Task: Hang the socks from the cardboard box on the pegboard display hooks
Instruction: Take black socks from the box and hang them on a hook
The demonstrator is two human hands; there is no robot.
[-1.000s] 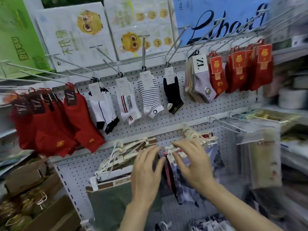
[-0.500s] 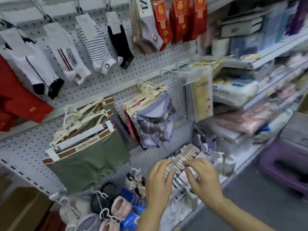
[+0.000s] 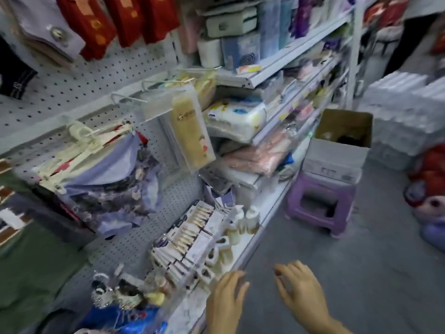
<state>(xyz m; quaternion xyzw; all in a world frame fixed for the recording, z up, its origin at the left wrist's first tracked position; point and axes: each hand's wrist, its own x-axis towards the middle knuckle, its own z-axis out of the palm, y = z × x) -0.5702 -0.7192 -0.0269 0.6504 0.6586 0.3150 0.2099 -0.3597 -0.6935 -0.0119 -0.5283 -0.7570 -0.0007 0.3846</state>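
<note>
The open cardboard box stands on a purple plastic stool on the floor at the right, with dark items dimly visible inside. Red socks and a pale pair hang from hooks at the top left of the white pegboard. My left hand and my right hand hover low in the view, over the front edge of the bottom shelf and the floor. Both have relaxed, spread fingers and hold nothing. The frame is blurred by motion.
Underwear on cream hangers hangs mid-pegboard. Small packaged goods crowd the bottom shelf. Shelves to the right carry wrapped packs. White bundles and plush slippers sit on the grey floor, and a person in dark clothes stands far right.
The view has swung right and down from the pegboard to the floor, bringing the box and stool into sight. Both hands have left the hanging garments and dropped low, empty.
</note>
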